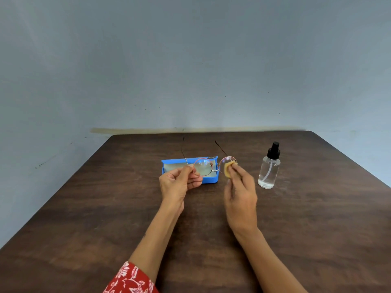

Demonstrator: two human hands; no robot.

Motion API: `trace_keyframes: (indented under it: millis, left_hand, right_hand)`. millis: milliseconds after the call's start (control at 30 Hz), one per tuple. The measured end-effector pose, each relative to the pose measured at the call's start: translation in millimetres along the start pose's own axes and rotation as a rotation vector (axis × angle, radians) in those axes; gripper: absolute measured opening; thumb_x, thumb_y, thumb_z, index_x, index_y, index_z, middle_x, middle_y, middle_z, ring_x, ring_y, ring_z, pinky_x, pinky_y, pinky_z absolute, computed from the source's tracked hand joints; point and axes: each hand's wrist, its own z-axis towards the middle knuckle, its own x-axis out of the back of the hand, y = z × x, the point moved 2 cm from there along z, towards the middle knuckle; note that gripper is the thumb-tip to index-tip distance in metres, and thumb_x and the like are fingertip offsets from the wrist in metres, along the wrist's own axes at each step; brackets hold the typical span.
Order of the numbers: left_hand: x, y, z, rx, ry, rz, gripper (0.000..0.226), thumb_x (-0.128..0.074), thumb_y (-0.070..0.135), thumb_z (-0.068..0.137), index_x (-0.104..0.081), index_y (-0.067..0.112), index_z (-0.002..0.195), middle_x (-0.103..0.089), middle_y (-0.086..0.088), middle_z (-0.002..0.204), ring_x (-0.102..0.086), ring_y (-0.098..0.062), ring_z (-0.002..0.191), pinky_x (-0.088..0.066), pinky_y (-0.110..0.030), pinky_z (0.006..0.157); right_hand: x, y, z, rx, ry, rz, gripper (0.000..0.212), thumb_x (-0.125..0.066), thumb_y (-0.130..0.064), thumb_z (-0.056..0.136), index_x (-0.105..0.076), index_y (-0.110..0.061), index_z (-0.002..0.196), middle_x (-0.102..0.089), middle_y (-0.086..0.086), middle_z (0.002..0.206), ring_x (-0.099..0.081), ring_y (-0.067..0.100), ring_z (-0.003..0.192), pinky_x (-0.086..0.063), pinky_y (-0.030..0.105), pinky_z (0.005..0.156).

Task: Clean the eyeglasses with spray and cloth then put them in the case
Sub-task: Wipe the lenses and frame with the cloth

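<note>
- Nearest me, a red patterned sleeve (131, 280) shows at the person's left forearm; both arms reach out over the dark wooden bench (84, 229).
- The left hand (177, 185) pinches the eyeglasses (213, 167) at the outer edge of their left lens, by the hinge: a narrow grip, thumb over curled fingers, holding the frame up off the bench.
- The right hand (241, 199) pinches a small yellow cloth (229, 169) against the other lens. It looks blurred, so I would guess it is mid-rub, though I cannot be sure.
- To do this wiping well, I judge the left hand should brace close to the lens being worked, since the wire frame looks thin and could twist at the bridge. The cloth should cover both faces of the lens with light circular strokes, and bare fingertips should stay off the glass.
- The eyeglasses are held in the air just in front of the case, lenses facing the person. Their long axis runs left to right across the view, and the open temple arms point away toward the wall.
- Behind them the blue case (190, 172) lies open on the bench, its length also left to right, pale lining up.
- To the right, apart from the case, the clear spray bottle (269, 170) stands upright with its black nozzle on.
</note>
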Motion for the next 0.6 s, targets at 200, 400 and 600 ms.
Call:
trace_keyframes:
  millis: [200,400,600]
  left_hand:
    - [-0.3,-0.3,0.0,-0.011,0.008,-0.028,0.017,-0.062,0.005,0.086,-0.066,0.0,0.07,-0.066,-0.007,0.052,-0.066,-0.017,0.049,-0.055,-0.021,0.049]
    - [-2.7,-2.1,-1.4,-0.014,0.005,-0.039,0.017,-0.062,0.005,0.086,-0.066,-0.001,0.071,-0.066,-0.007,0.052,-0.066,-0.016,0.049,-0.056,-0.022,0.05]
    - [-1.5,-2.9,-1.1,-0.016,0.024,-0.065,0.017,-0.061,0.004,0.087,-0.066,-0.001,0.071,-0.065,-0.007,0.052,-0.065,-0.016,0.048,-0.056,-0.022,0.05]
  right_hand:
    - [-8.4,-9.5,-3.9,0.175,-0.099,-0.014,0.038,-0.056,0.008,0.083,-0.061,0.005,0.12,-0.059,0.016,0.119,-0.053,0.022,0.111,-0.035,0.015,0.104]
    - [-6.2,-6.4,-3.7,0.134,-0.043,-0.037,0.035,-0.05,0.003,0.088,-0.059,0.007,0.122,-0.057,0.019,0.12,-0.052,0.024,0.113,-0.034,0.017,0.106]
    - [-18.6,-19.8,-11.4,0.306,-0.165,-0.047,0.036,-0.043,0.002,0.087,-0.06,0.009,0.119,-0.059,0.021,0.119,-0.053,0.027,0.111,-0.042,0.027,0.1]
